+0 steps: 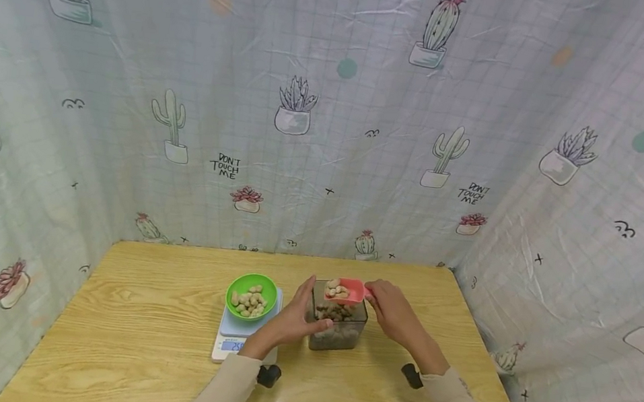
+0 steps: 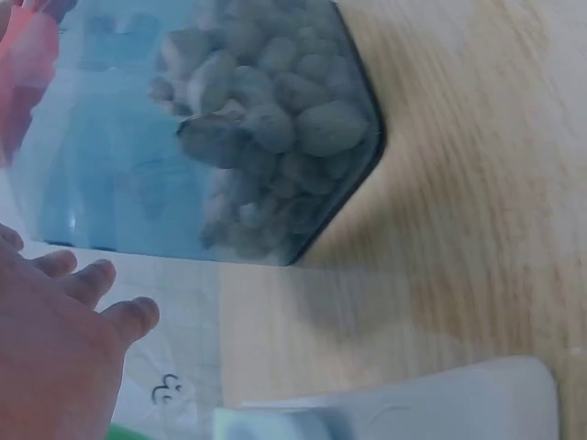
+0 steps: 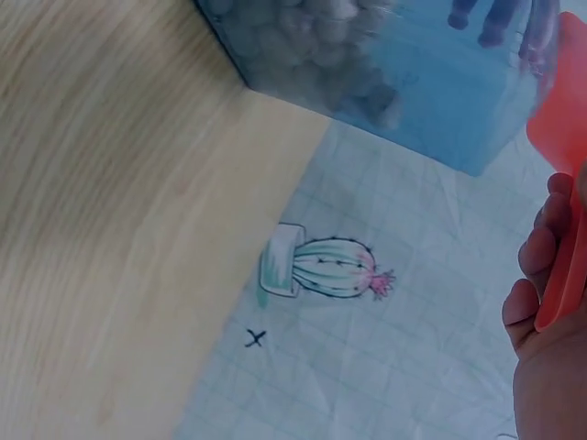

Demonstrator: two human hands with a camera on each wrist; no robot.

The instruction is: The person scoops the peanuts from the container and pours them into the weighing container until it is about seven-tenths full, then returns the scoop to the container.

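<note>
My right hand (image 1: 395, 312) grips the handle of a red scoop (image 3: 559, 115), which carries several unshelled peanuts (image 1: 337, 290). The scoop is level above the mouth of a clear square container (image 1: 334, 340). More peanuts (image 2: 275, 110) fill the container's lower part. My left hand (image 1: 296, 316) rests against the container's left side, fingers extended along the wall and thumb reaching over the front. To its left, a green bowl (image 1: 233, 281) holding peanuts sits on a white kitchen scale (image 1: 221, 349), whose display my left wrist partly hides.
All of this stands on a light wooden table (image 1: 146, 327). A curtain (image 1: 327, 161) printed with cacti hangs behind and on both sides. Black straps (image 1: 268, 375) show at both wrists.
</note>
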